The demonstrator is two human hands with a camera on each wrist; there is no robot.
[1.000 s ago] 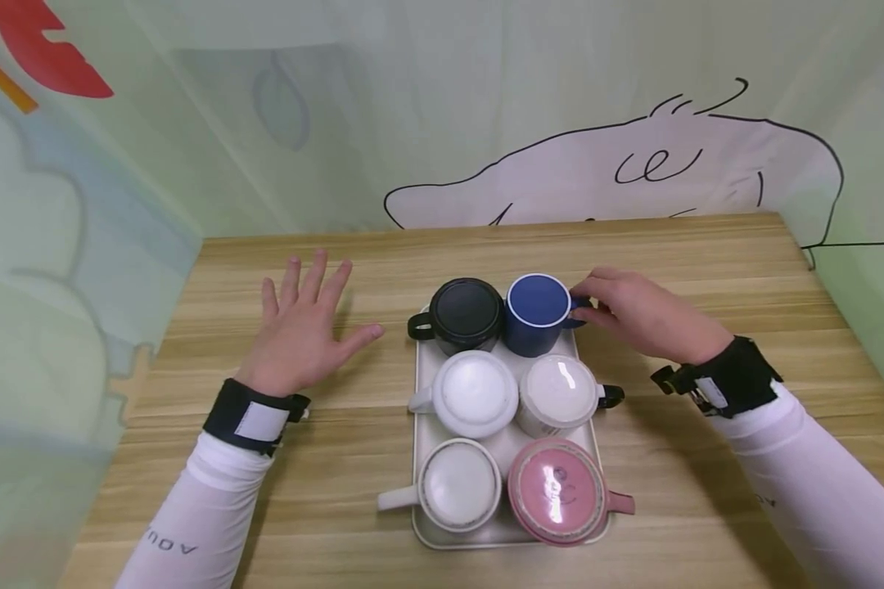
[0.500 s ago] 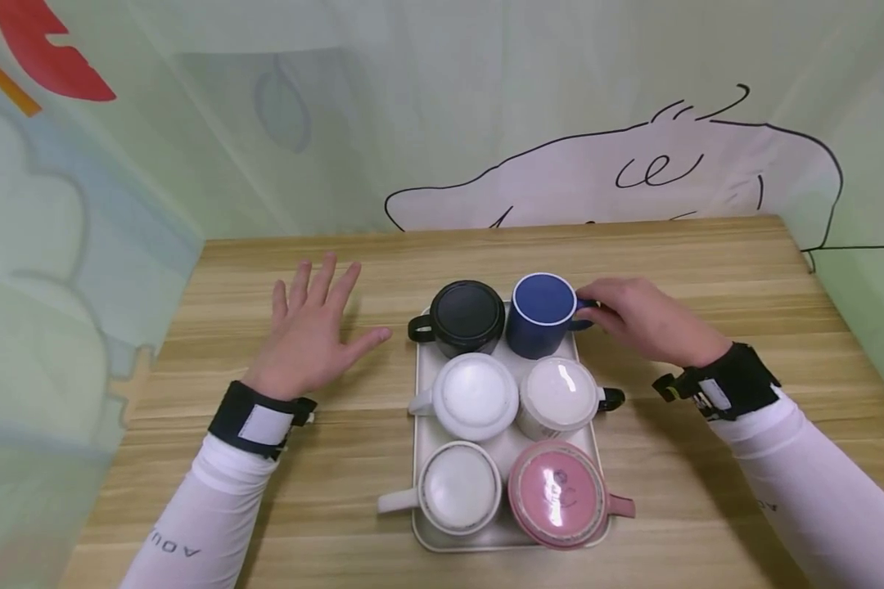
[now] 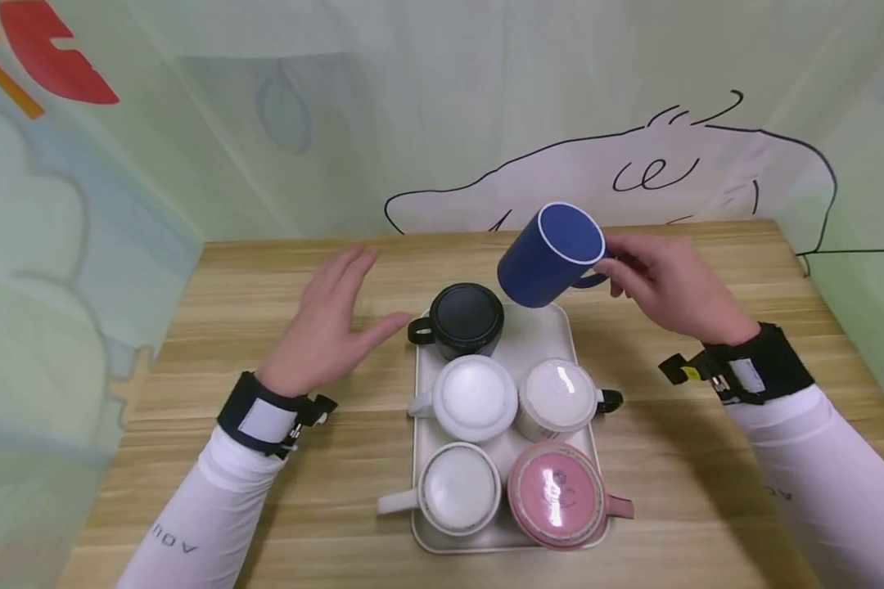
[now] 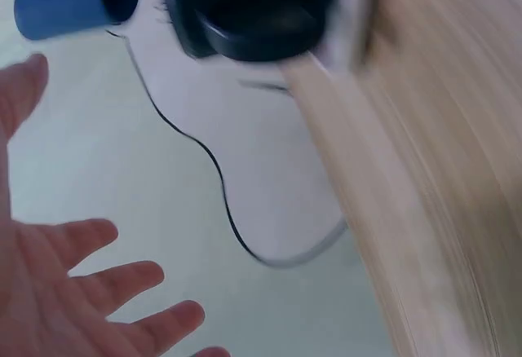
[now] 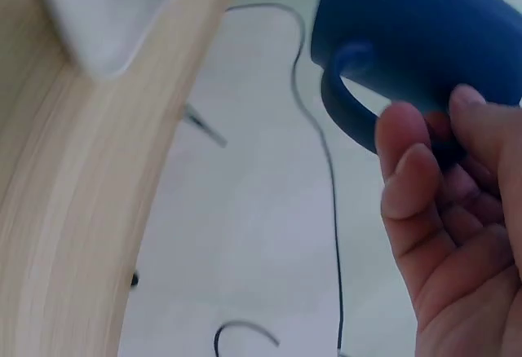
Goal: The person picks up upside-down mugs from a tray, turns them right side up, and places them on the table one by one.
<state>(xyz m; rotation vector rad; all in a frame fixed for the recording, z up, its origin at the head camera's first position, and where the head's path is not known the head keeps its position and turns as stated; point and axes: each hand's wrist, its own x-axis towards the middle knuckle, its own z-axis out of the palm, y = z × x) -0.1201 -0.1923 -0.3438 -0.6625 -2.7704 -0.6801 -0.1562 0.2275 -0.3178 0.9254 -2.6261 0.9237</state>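
My right hand pinches the handle of a blue mug and holds it tilted above the back right corner of a white tray. The right wrist view shows the thumb and fingers on the handle of the blue mug. My left hand hovers left of the tray, fingers spread and holding nothing. Nearest to it is a black mug, upside down at the tray's back left. In the left wrist view the left hand is apart from the blurred black mug.
Upside down on the tray stand a white mug, a white mug with a black handle, another white mug and a pink mug. Their handles jut past its sides. A printed curtain hangs behind the wooden table.
My right hand has lifted the blue mug off the tray, up and back, and tilted it. My left hand has moved right, closer to the black mug. The other mugs stay put.
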